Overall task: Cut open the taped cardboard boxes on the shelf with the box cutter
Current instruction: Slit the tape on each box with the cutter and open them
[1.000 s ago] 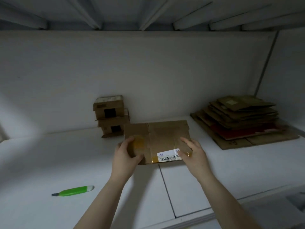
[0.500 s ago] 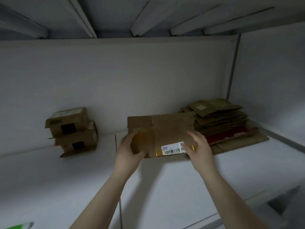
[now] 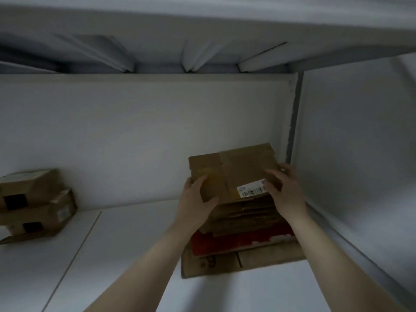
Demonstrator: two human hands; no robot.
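Hands both grasping one flattened box (image 3: 238,167), brown cardboard, roughly level, far edge tipped up a little. Left hand (image 3: 195,199) grips the near-left corner, thumb on top, other fingers under the card and out of sight. Right hand (image 3: 287,190) grips the right edge, one digit laid across the top face, others wrapped round the far side. White barcode label (image 3: 252,191) on the near-right of the top face, just beside right hand. Yellowish tape patch (image 3: 211,176) on the left part, touching the left thumb.

Flattened box is directly over stack of flattened cardboard (image 3: 245,218) in the right back corner of shelf (image 3: 117,255); cannot tell if it touches the stack or hangs just above. Red sheet (image 3: 234,244) low in the stack. Wide brown sheet (image 3: 225,264) with dark print at the bottom, flat on the shelf.

Task boxes at far left against back wall (image 3: 135,131), well apart from the hands: upper taped box (image 3: 29,183) sits on lower taped box (image 3: 40,219), each with a dark patch on the near face. Lower one has a pale label on its right end. Thin seam (image 3: 74,255) crosses the shelf between boxes and arms. Side wall (image 3: 360,154) close on the right. Motion blur, print unreadable.
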